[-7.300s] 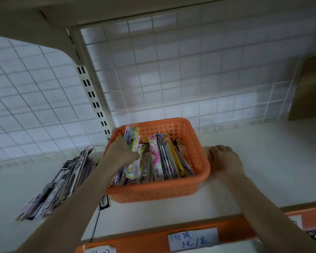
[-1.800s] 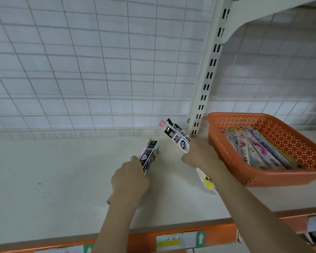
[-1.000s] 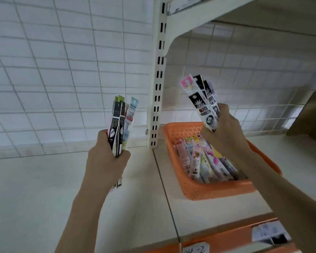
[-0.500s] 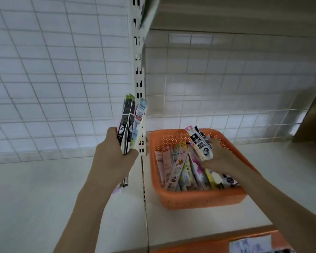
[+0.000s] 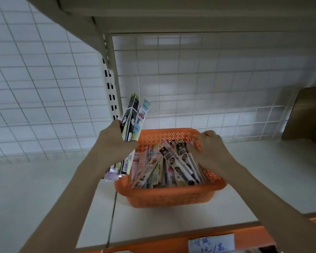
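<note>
While left hand (image 5: 115, 143) clamps packet bundle (image 5: 131, 119) beside basket rim (image 5: 170, 132), right hand (image 5: 210, 148) inside on packets (image 5: 153, 170), grip unclear

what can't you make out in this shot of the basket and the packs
Head view, right hand: its back hides the fingertips, so whether it grips the loose packs in the basket is unclear.
Head view, bundle of packs in the left hand: print too small and blurred.
Head view, price label: cut off by the bottom edge, writing blurred.
Head view, brown board: cut off by the right edge.
</note>
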Available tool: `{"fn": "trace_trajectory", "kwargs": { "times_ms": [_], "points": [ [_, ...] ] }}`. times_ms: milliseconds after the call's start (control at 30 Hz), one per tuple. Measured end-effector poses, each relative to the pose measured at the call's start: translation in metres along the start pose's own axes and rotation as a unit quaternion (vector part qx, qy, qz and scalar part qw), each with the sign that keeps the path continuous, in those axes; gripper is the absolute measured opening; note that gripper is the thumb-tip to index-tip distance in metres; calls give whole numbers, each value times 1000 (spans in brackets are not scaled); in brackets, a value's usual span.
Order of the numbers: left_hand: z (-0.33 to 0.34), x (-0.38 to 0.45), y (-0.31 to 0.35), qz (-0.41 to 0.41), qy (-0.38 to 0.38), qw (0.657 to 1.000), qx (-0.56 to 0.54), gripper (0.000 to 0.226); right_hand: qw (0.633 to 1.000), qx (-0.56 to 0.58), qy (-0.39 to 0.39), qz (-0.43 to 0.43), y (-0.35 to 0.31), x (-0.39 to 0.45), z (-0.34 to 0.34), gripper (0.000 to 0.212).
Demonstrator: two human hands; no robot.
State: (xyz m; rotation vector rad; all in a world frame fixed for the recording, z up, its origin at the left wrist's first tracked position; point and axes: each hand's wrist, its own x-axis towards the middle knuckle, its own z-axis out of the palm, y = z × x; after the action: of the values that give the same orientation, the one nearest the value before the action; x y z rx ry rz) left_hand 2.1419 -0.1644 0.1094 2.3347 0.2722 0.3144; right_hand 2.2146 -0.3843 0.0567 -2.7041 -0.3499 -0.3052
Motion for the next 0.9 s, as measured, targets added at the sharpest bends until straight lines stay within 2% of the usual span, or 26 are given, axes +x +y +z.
{"fn": "trace_trajectory", "kwargs": {
  "times_ms": [100,200,300,433,533,667,833,900],
  "points": [
    [13,9,6,-33,-11,999,15,31,990,93,100,25,32,0,-5,29],
    [35,14,11,-58,-43,997,37,36,986,93,121,65,67,-2,6,23],
    [51,13,16,-86,-65,992,59,43,990,59,100,82,96,-12,30,23],
    [59,12,20,-112,-72,987,95,77,994,25,67,81,112,-23,54,23],
    [64,13,24,-116,-78,983,120,88,995,9,72,70,111,-20,56,22],
    [76,21,24,-98,-99,971,196,93,998,-36,25,48,111,-19,59,25],
    [85,24,20,-76,-136,922,355,88,997,-53,-11,47,115,-20,59,22],
    [85,24,17,-65,-133,914,379,86,997,-55,-14,43,116,-20,59,23]
  ]
}}
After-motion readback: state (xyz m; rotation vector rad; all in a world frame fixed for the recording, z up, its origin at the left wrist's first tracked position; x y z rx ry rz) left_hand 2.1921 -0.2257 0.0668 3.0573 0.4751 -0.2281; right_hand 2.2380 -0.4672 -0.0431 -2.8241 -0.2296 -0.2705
